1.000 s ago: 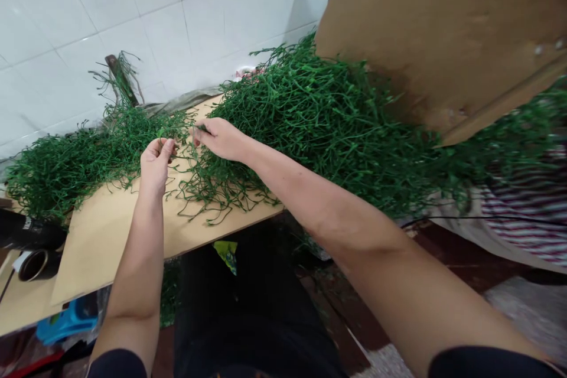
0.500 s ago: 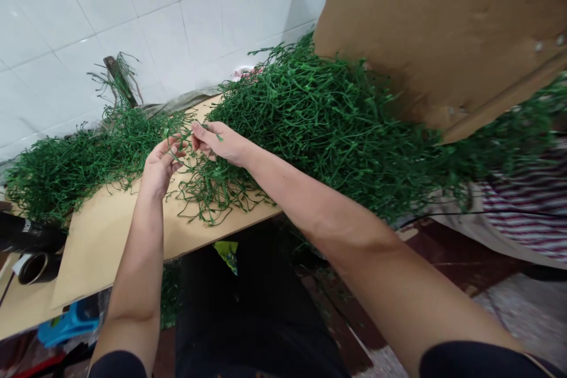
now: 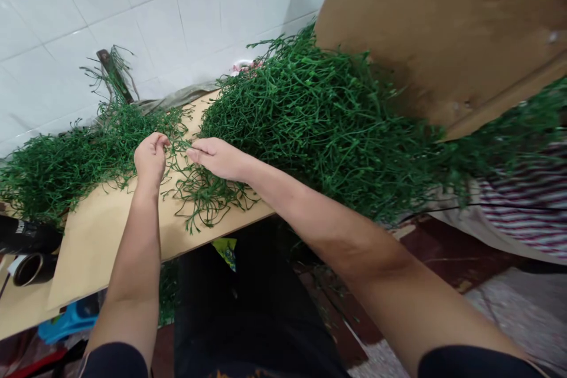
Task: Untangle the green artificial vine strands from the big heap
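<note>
Green, wiry stems strewn loose over the worktop, just short of the near edge, with a thin scatter in the gap between the hands. Just changed: half a second ago, both sets of fingers nearly meeting around a bent green strand; now a wider gap, the left hand drawn leftward, the right hand nearer the near edge. By judgement, a sign of the two-handed handling of that strand being broken off for the moment; whether by tugging or by letting go, impossible to tell. Left fingers narrow, curled inward, contents hidden; right fingers narrow too, thumb close to the forefinger, perhaps on a thin strand, too small to be sure.

By count: two hands; two heaps, the larger heap beyond and right of the right hand, the smaller heap along the far left edge; single stems too many to number. One brown post at the far edge, strands draped over it; one cardboard sheet over the larger heap; one grey cloth at the far edge; one yellow-green packet below the near edge.
</note>
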`<state>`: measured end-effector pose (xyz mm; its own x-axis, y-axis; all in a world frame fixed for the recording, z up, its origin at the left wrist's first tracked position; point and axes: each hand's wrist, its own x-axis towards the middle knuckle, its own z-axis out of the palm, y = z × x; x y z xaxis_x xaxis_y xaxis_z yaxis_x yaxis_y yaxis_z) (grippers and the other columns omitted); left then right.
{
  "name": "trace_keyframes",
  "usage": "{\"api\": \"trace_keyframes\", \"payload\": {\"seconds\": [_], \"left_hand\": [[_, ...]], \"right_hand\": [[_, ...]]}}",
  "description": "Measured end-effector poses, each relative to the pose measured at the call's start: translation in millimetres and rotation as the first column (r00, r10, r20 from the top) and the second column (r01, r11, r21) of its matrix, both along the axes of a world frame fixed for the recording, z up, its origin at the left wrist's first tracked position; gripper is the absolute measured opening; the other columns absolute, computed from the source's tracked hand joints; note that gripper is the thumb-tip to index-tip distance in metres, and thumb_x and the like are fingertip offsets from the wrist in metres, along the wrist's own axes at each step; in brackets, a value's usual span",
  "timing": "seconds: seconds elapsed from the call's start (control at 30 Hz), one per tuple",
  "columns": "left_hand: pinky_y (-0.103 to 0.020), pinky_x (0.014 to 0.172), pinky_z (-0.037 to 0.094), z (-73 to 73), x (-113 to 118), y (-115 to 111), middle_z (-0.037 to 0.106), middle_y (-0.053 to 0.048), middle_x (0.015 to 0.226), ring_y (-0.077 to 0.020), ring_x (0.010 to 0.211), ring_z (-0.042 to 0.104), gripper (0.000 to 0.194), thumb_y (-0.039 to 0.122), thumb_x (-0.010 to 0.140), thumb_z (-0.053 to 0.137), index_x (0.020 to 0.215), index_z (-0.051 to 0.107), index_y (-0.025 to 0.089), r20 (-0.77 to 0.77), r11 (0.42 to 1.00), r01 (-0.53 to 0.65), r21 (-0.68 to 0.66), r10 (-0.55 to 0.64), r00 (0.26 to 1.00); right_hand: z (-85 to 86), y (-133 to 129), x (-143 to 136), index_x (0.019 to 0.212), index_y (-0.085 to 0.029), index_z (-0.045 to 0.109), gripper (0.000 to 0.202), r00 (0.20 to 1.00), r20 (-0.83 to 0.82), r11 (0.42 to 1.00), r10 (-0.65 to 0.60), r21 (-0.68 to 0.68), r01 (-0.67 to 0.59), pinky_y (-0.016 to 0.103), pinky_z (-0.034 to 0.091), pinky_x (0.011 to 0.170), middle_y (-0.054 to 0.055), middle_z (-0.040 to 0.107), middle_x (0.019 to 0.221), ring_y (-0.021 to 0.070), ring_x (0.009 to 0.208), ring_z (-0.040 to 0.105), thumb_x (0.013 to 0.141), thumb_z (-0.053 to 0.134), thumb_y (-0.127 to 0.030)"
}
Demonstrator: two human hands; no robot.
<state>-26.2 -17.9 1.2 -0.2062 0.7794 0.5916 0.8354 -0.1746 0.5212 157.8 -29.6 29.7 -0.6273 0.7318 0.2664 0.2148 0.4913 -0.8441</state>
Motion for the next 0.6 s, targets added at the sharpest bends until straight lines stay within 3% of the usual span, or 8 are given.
{"api": "trace_keyframes", "payload": {"seconds": [0.13, 0.27, 0.6], "left_hand": [[-0.026, 0.063, 0.032, 4.3, 2.6, 7.3, 0.055, 0.0, 0.065, -0.0142, 0.065, 0.048, 0.02, 0.021, 0.081, 0.043, 0.067, 0.056, 0.019, -0.187, 0.999, -0.022, 0.028, 0.027, 0.982], [-0.025, 0.067, 0.034, 11.7, 4.5, 14.4, 0.057, 0.0, 0.069, -0.0152, 0.069, 0.05, 0.019, 0.019, 0.081, 0.041, 0.069, 0.056, 0.019, -0.281, 0.998, 0.013, 0.056, 0.003, 0.96], [-0.026, 0.062, 0.029, 9.2, 0.2, 24.2, 0.049, 0.001, 0.059, -0.0155, 0.061, 0.045, 0.018, 0.021, 0.079, 0.048, 0.063, 0.056, 0.021, -0.19, 0.991, 0.129, -0.045, -0.136, 0.972]], "right_hand": [[-1.7, -11.4, 1.6, 0.055, -0.018, 0.03, 0.037, 0.996, -0.004, 0.996, -0.086, 0.001, 0.086, 0.023, 0.025, 0.058, -0.006, 0.027, 0.054, 0.0063, 0.055, 0.027, 0.091, 0.04, -0.018], [-1.0, -18.3, 6.4, 0.056, -0.019, 0.029, 0.036, 0.988, -0.035, 0.989, -0.151, -0.01, 0.151, 0.024, 0.024, 0.057, -0.006, 0.029, 0.056, 0.007, 0.055, 0.027, 0.091, 0.038, -0.021], [-11.2, -32.1, 17.6, 0.065, -0.016, 0.046, 0.027, 0.965, -0.041, 0.966, -0.259, 0.006, 0.26, 0.025, 0.029, 0.062, -0.001, 0.046, 0.06, 0.01, 0.06, 0.04, 0.09, 0.038, -0.022]]}}
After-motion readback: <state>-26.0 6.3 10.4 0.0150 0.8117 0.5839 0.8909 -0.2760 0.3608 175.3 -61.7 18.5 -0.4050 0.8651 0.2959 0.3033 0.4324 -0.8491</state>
